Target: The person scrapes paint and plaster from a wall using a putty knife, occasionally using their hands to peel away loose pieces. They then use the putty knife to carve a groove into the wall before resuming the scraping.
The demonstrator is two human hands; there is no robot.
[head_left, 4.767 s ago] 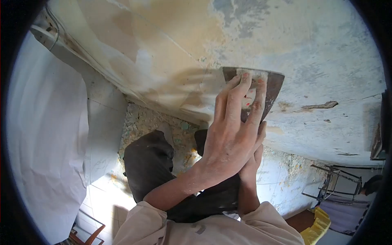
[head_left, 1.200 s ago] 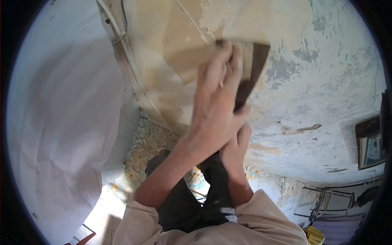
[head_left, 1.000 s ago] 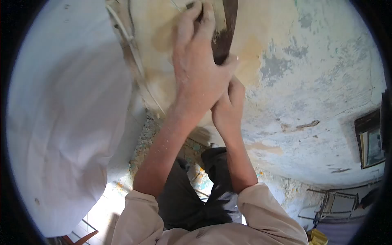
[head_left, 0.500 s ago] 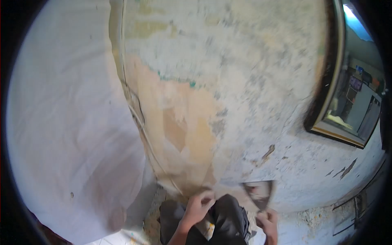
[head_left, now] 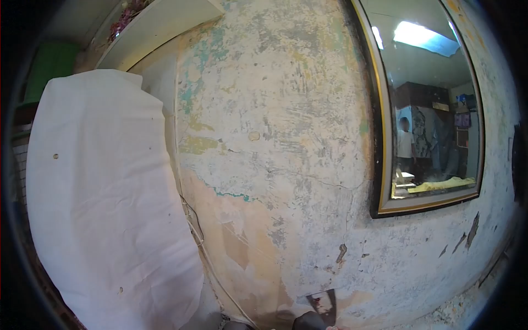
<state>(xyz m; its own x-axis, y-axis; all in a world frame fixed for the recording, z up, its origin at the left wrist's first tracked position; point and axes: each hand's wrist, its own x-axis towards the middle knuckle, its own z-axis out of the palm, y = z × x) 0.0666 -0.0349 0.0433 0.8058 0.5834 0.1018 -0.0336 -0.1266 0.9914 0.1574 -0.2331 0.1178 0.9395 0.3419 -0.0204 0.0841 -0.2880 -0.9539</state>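
A scraper (head_left: 330,306) with a wide, dark-stained blade stands upright near the bottom edge, in front of the wall. Only a sliver of my right hand (head_left: 332,328) shows below the blade, closed at the handle, which is cut off by the frame. My left hand is out of view. The wall (head_left: 308,110) ahead has patchy, worn paint, with a peach area at lower centre and several chipped spots.
A white sheet (head_left: 110,192) hangs at the left beside a cable (head_left: 212,269). Above it is a shelf (head_left: 159,33). A framed mirror (head_left: 434,110) at the right reflects a person. My dark-clothed knees (head_left: 309,322) show at the bottom.
The view has tilted up, bringing in the shelf and more of the mirror. My left hand has left the frame; my right hand and the scraper now sit lower in it.
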